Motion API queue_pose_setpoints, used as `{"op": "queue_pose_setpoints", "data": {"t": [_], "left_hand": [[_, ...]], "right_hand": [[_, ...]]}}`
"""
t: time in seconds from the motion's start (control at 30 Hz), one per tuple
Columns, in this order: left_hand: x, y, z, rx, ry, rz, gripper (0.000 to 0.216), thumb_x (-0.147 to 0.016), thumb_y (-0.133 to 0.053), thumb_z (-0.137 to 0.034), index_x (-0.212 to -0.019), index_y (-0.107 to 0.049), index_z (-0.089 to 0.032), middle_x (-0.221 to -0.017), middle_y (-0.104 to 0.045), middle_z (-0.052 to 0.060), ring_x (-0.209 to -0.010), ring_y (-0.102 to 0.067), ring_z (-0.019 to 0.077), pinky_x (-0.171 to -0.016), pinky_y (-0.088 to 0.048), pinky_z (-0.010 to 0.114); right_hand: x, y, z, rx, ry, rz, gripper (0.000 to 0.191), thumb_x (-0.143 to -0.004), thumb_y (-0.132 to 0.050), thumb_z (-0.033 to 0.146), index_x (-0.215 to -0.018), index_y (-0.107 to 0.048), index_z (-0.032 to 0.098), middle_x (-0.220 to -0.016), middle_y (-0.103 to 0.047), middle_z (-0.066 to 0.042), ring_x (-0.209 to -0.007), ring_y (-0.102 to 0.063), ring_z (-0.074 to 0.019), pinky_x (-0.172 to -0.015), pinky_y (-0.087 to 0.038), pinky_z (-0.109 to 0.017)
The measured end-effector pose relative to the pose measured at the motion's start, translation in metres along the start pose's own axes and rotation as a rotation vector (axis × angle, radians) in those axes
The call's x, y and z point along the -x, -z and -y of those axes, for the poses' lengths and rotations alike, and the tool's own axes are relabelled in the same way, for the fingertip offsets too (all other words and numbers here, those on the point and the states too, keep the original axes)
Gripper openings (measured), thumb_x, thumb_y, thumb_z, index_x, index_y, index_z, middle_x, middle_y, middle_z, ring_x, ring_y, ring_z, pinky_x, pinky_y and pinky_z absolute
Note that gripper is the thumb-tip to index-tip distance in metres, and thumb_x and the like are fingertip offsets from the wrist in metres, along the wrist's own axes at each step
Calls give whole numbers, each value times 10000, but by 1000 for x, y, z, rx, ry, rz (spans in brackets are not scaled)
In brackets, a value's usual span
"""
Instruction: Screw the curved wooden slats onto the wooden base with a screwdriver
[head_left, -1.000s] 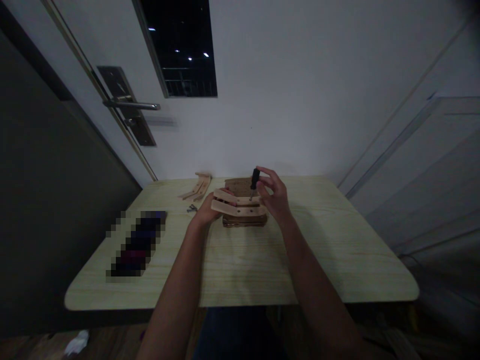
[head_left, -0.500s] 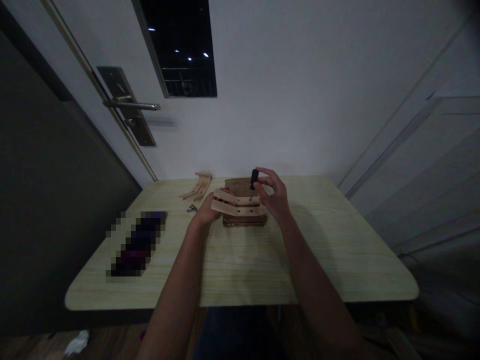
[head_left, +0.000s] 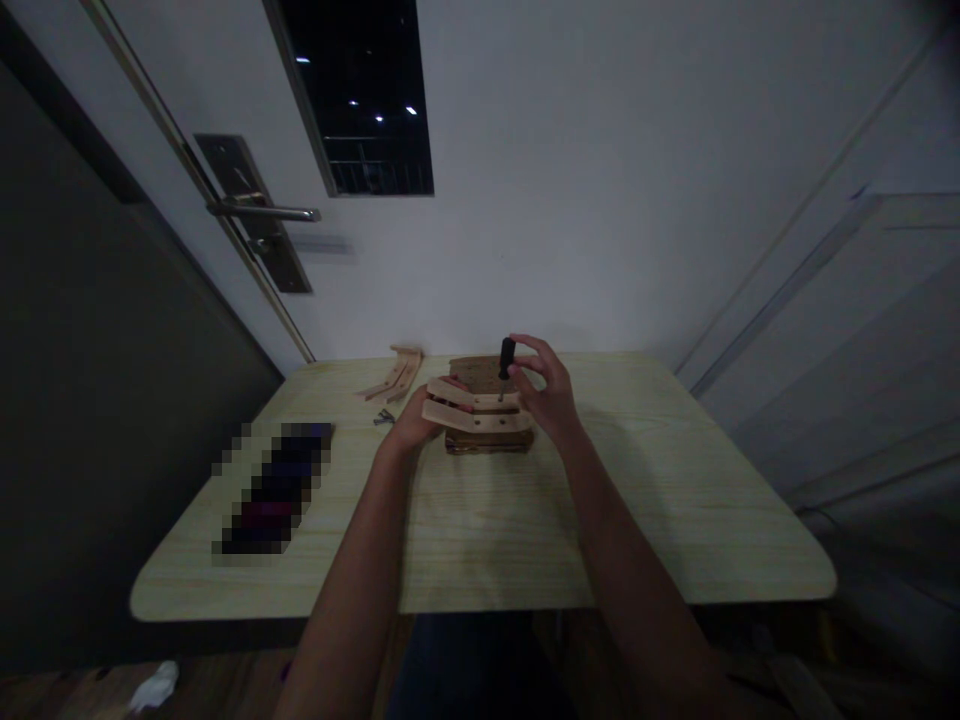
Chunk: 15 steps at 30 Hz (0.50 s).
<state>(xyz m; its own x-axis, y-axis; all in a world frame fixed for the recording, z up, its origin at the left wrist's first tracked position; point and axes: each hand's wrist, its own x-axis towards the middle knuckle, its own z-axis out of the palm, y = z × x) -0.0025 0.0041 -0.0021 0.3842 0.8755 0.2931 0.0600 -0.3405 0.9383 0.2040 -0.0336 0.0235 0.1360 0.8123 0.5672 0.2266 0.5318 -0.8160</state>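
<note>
A small wooden assembly (head_left: pixel 487 420) sits on the pale wooden table (head_left: pixel 487 520): two curved light slats with holes lie across a darker brown board. My left hand (head_left: pixel 416 420) grips the left ends of the slats, fingers curled around them. My right hand (head_left: pixel 546 395) pinches the black handle of a short screwdriver (head_left: pixel 507 358). The screwdriver stands upright with its tip down on the far slat.
Two more curved slats (head_left: pixel 395 375) lie at the table's far left, with small screws (head_left: pixel 385 417) near them. A blurred dark object (head_left: pixel 274 487) rests on the table's left side. A door with a metal handle (head_left: pixel 262 211) stands behind, and a white wall.
My right hand's fingers have shifted slightly on the screwdriver handle, and the handle has edged a little to the left. The left hand and slats have stayed still.
</note>
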Motion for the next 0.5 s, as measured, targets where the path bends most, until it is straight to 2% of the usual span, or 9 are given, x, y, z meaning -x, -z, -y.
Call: {"op": "queue_pose_setpoints", "data": {"t": [0.17,0.37,0.5], "left_hand": [[0,0,2,13,36,-19,368,-553,-820,-280,-868,-700,-132,-912,-733,86,-844,-681,232,-810,-547,369],[-3,4,8,-23,-47,6,258,-576,-820,-248,-798,-718,-164,-919,-739,75,-979,-671,241,-1041,-442,412],[-2,3,7,-19,-26,6,284,-584,-820,-260,-829,-717,-159,-915,-740,78,-1014,-660,252,-1049,-434,427]], "right_hand": [[-2,0,-5,58,66,-13,432,-817,-673,419,-1227,-593,305,-874,-703,-1,-798,-661,-185,-796,-564,-385],[-3,0,-6,98,61,-25,458,-819,-666,379,-1267,-586,328,-861,-681,11,-673,-568,-149,-689,-529,-327],[-3,0,-3,105,52,-23,457,-820,-658,407,-1267,-598,335,-833,-675,13,-656,-561,-147,-649,-525,-311]]}}
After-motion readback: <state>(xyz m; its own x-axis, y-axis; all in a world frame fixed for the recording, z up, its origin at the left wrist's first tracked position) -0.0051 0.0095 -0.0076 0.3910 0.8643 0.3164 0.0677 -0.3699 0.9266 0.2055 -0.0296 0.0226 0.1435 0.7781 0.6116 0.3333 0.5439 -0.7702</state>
